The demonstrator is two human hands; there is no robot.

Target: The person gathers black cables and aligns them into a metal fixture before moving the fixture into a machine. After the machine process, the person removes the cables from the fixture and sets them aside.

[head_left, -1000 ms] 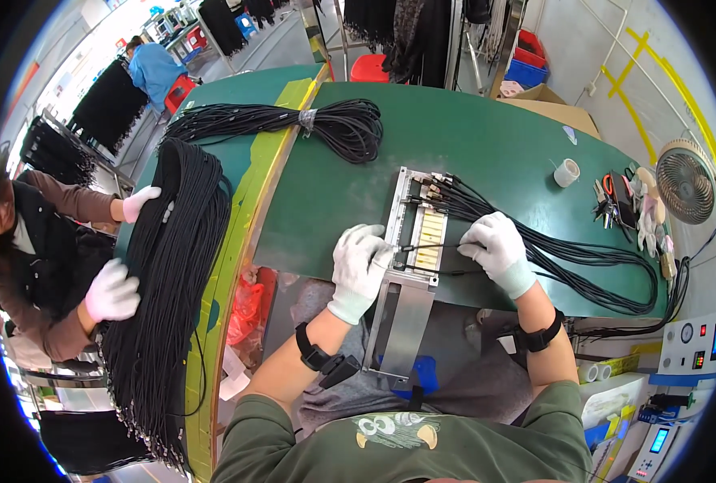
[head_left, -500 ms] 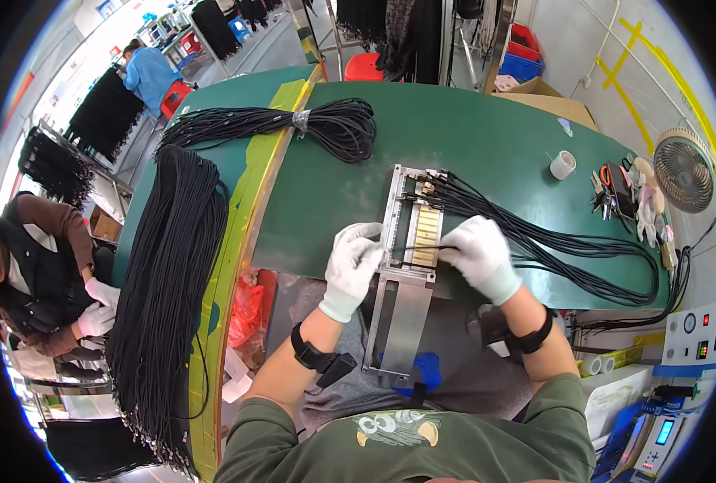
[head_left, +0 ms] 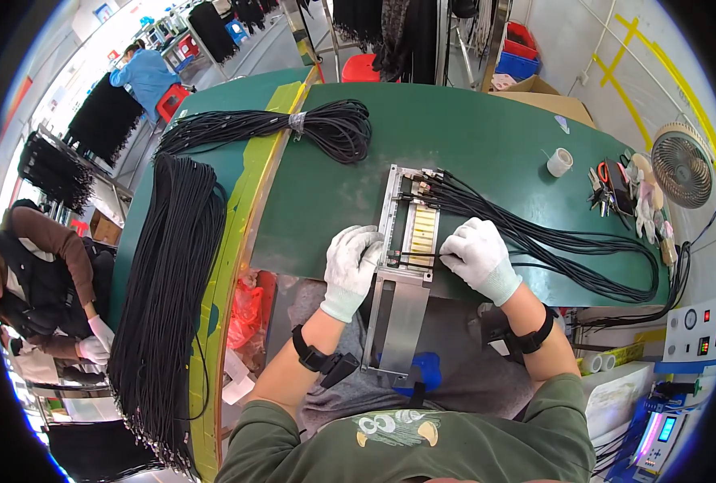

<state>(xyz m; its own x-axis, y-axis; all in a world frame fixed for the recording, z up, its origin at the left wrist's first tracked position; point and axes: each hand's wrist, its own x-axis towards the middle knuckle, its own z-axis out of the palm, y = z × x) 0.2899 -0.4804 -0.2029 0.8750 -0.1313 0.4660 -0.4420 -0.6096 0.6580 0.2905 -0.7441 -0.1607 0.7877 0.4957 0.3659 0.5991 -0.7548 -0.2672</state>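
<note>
A metal fixture (head_left: pixel 389 211) with a row of pale yellow slots (head_left: pixel 424 229) lies at the table's near edge, its long plate extending toward my lap. Across its lower slots runs a thin black cable (head_left: pixel 416 254). My left hand (head_left: pixel 350 266), white-gloved, pinches the cable's end at the fixture's left rail. On the other side my right hand (head_left: pixel 479 258), also gloved, grips the same cable with curled fingers just off the right edge. Several black cables (head_left: pixel 535 238) are seated in the fixture's far end and loop off to the right.
Left of me, a thick black cable bundle (head_left: pixel 165 298) hangs over the table beside a yellow-taped ledge (head_left: pixel 249 213). A tied bundle (head_left: pixel 338 129) lies farther back. Tape roll (head_left: pixel 560 163), hand tools (head_left: pixel 608 189) and fan (head_left: pixel 683 165) stand right. A co-worker's gloved hands (head_left: pixel 96 342) are at far left.
My right hand has shifted slightly lower, and the cable between my hands now lies lower and straighter across the fixture. My left hand stays at the rail. The co-worker's hands have moved a little.
</note>
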